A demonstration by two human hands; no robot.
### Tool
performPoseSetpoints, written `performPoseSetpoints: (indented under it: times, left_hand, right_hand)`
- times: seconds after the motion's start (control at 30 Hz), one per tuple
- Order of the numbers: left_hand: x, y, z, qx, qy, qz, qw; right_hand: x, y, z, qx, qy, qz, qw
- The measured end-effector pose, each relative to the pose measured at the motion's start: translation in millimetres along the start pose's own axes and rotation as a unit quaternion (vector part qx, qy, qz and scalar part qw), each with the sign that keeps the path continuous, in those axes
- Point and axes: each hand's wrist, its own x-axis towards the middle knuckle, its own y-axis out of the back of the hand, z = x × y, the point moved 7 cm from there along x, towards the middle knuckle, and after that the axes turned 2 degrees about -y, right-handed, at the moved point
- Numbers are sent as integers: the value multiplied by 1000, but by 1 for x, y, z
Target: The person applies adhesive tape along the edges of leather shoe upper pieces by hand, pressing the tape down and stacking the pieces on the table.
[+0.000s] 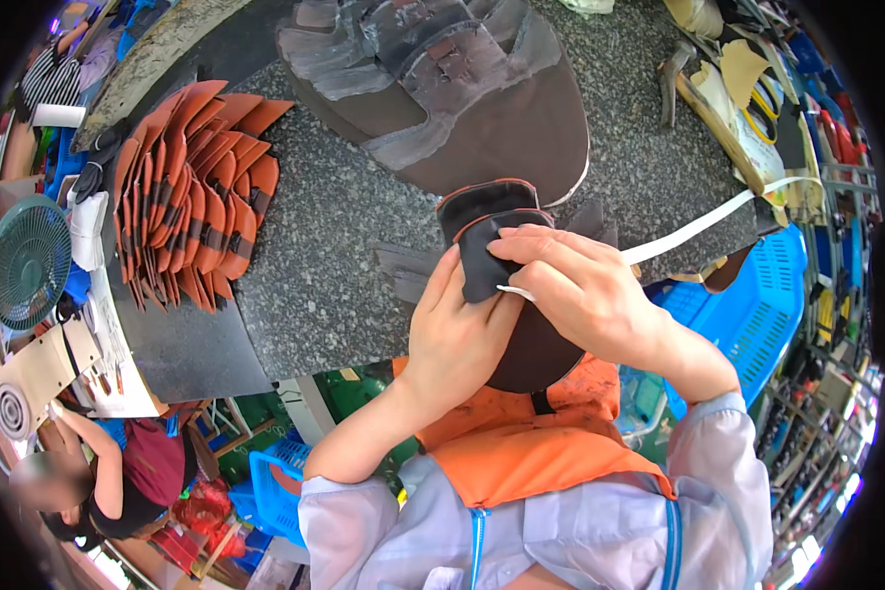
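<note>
A dark brown leather piece (536, 349) with a reddish cut edge is at the near edge of the stone tabletop, its upper end folded over. My left hand (457, 334) grips it from the left, thumb up along its side. From the right, my right hand (585, 290) presses its bent fingers onto the black folded part (482, 261). A narrow white strip (693, 231) runs from the right side of the table to behind my right hand, and a short white end pokes out under those fingers. Whether both belong to one strip is hidden.
Fanned reddish-brown leather pieces (192, 202) stand piled on the left. Large dark pieces with grey patches (462, 98) lie at the far middle. Yellow-handled scissors (762, 113) rest at far right. Blue baskets (757, 305) stand low beside the table. Another person sits at lower left, near a green fan (29, 261).
</note>
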Motion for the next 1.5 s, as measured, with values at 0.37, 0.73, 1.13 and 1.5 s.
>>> performPoseSetpoints:
  times: [0.37, 0.73, 1.13, 1.5]
  left_hand:
    - [-5, 17, -8, 149, 98, 49, 983]
    - [107, 49, -105, 112, 108, 213, 965]
    - [41, 121, -22, -227, 171, 124, 951]
    - [23, 10, -42, -597, 292, 5, 747]
  right_hand:
    - [-7, -10, 1, -96, -1, -35, 995]
    - [-22, 43, 52, 212, -252, 185, 926]
    - [-34, 117, 27, 38, -284, 297, 911]
    - [32, 28, 12, -37, -47, -108, 992]
